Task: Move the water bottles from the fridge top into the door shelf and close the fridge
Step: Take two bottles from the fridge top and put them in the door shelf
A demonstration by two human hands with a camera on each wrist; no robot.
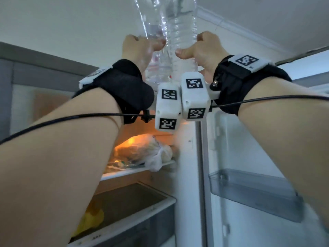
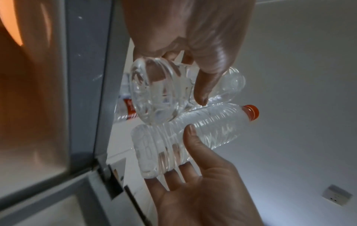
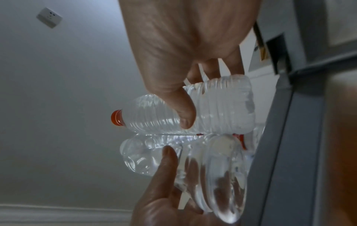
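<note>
Up at 12 o'clock in my head view, both my hands are raised at the fridge top, each wrapped around a clear bottle. My left hand (image 1: 140, 49) grips the smooth bottle (image 1: 153, 38), fingers and thumb curled round its lower body. My right hand (image 1: 201, 50) holds the ribbed bottle (image 1: 183, 29) the same way, thumb across its front. The two bottles stand side by side and touch. The ribbed one carries an orange cap (image 2: 251, 113), seen from the left wrist. Behind them, a third bottle with a red label (image 2: 130, 110) sits on the top. The fridge is open; the grey door shelf (image 1: 252, 191) hangs at 4 o'clock. Bagged food (image 1: 147, 150) lies on an inner shelf at 6 o'clock.
</note>
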